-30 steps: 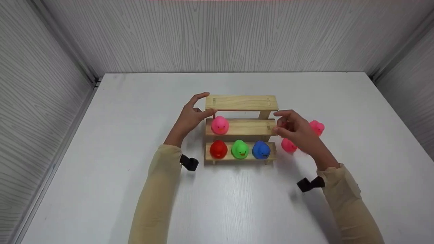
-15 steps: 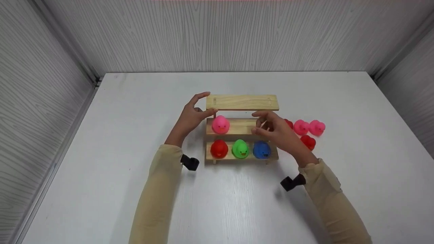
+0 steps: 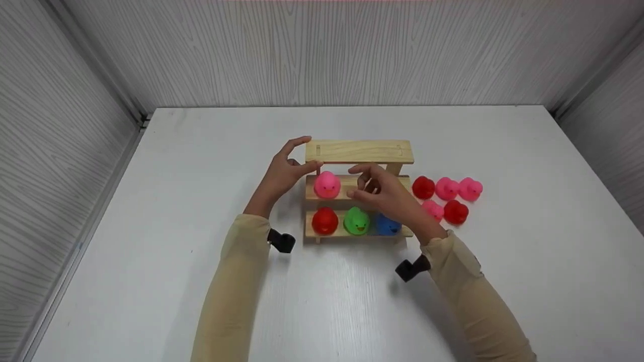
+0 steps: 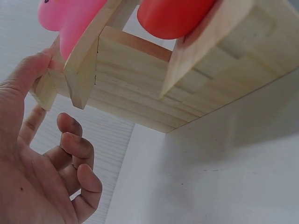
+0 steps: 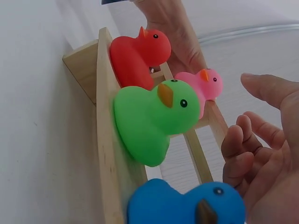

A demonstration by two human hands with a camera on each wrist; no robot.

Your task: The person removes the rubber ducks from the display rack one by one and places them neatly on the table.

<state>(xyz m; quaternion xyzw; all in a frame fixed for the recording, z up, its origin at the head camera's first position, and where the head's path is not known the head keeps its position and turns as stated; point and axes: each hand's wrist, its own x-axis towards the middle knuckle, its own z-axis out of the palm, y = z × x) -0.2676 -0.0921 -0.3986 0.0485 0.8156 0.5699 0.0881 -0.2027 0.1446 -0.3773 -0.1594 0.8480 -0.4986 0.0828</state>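
Left hand (image 3: 283,173) grips wooden rack (image 3: 362,151) at top left. Right hand (image 3: 385,193) hovers over middle shelf (image 3: 404,182), fingers (image 5: 237,169) relaxed, holding nothing. Apparently done: red duck (image 3: 325,221), green duck (image 3: 356,221), blue duck (image 3: 388,224) below, pink duck (image 3: 327,185) above. Probably left: five loose ducks (image 3: 447,188) on counter (image 3: 528,166).

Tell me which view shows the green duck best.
Right wrist view: there the green duck is large, close and unblocked. The head view shows it whole but small; the left wrist view, not at all.

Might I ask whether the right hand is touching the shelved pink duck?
Apart: the right wrist view shows a gap between the right hand and the pink duck.
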